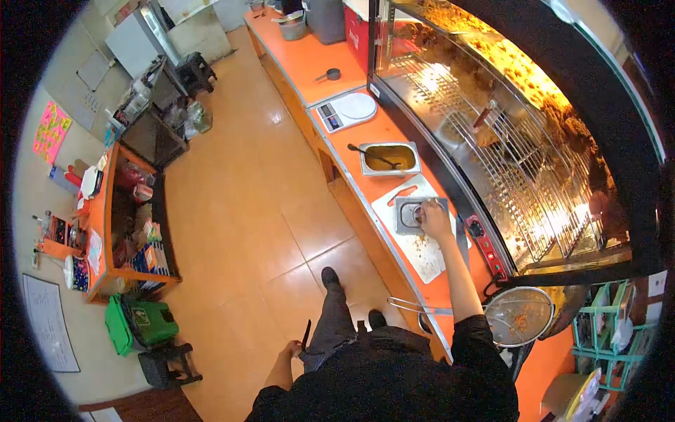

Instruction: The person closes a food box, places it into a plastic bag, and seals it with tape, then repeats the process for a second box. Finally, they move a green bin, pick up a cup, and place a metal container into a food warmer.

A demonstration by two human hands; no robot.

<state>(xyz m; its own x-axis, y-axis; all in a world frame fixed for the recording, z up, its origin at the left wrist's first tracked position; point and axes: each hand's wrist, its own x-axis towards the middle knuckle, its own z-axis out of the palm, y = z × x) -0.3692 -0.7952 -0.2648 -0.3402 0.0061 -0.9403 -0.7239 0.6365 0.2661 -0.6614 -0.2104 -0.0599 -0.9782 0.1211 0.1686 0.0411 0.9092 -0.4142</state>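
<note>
Low at my side, my left hand is closed around a knife, its dark narrow blade pointing up. My right hand reaches over the counter with its fingers bent down into a small metal container. At the fingertips is a small round, shiny thing, partly hidden by them; I cannot make out its kind. The container rests on a white cutting board with brown crumbs on it. Beside the board, a metal pan holds yellow-brown sauce and a dark spoon.
A heated glass display case runs along the counter's right side. A kitchen scale and a black measuring cup lie farther along. A wire strainer stands near my right elbow. A green bin is across the tiled floor.
</note>
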